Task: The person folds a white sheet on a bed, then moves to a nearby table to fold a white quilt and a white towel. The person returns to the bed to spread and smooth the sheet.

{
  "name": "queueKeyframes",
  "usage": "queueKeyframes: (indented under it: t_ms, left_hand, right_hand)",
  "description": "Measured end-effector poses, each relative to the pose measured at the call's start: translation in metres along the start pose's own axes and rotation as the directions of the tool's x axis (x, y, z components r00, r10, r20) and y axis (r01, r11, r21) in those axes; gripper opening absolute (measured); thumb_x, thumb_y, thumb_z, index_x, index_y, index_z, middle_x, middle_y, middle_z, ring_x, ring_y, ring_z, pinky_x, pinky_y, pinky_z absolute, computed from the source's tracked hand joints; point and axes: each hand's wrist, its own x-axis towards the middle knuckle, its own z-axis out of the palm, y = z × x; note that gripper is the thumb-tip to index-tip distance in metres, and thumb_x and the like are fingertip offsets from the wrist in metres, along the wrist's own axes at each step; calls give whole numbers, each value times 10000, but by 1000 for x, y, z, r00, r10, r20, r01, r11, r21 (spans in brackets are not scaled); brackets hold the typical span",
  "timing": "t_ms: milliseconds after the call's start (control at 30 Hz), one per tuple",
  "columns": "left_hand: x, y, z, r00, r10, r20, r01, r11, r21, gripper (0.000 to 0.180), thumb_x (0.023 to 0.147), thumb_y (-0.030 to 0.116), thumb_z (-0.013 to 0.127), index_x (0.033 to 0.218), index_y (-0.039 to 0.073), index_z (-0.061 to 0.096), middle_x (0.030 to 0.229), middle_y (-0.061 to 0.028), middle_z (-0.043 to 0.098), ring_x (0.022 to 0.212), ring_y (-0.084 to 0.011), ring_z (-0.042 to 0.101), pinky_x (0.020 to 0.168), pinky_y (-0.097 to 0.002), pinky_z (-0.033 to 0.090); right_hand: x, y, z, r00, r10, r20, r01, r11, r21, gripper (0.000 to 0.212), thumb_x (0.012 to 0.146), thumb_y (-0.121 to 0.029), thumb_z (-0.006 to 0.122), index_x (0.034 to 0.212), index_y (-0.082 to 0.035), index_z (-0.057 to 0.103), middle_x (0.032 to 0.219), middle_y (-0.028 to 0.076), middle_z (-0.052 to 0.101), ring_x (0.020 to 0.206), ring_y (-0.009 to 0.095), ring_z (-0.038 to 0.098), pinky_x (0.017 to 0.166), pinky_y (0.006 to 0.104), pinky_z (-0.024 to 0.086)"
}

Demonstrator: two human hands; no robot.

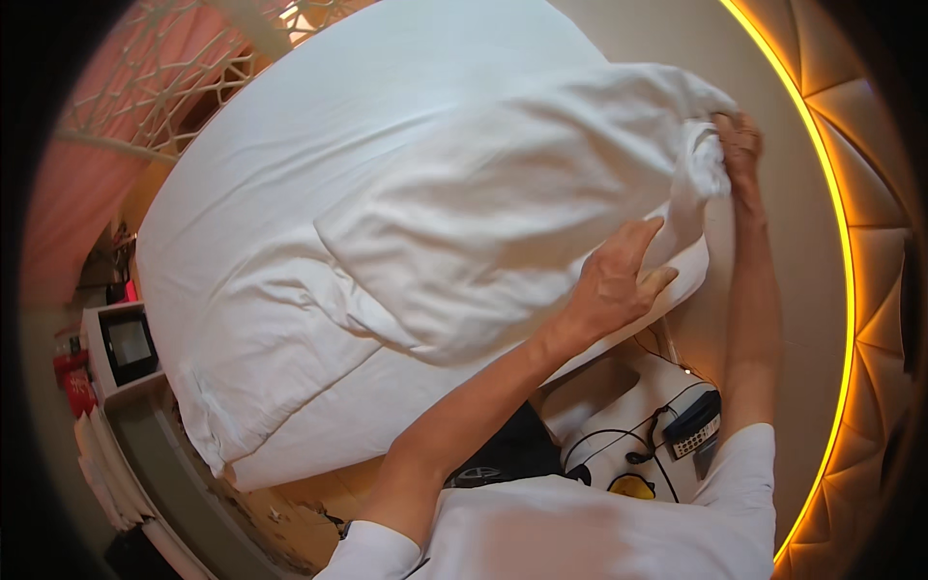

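A white sheet [483,222] lies bunched and wrinkled across the bed [464,39], its far right corner gathered up. My right hand [742,150] is closed round that gathered corner, at the bed's right end. Lower and nearer to me, my left hand [619,275] reaches over the near edge of the sheet with thumb and fingers spread. It grips nothing that I can see; whether its fingertips touch the cloth I cannot tell. Toward the left, the sheet lies in loose folds down to the near left corner of the mattress.
Beneath my arms, a white bedside table [609,425] bears a dark telephone [692,425], cables and a yellow round object [631,485]. A padded headboard wall [875,280] with a glowing light strip [843,222] curves along the right. A lattice screen [174,97] and pink curtain [72,213] stand left.
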Motion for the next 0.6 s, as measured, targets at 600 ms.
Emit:
queueKeyframes:
  t_ms: [600]
  left_hand:
    - [-193,-229,-116,657,-661,-362,705,370,605,347,767,267,597,974,-10,576,908,-222,585,881,-387,533,779,-442,423]
  right_hand:
    - [-349,121,147,373,868,327,-910,412,-57,360,740,-199,613,1037,-1,573,820,97,636,737,197,597,680,303,480]
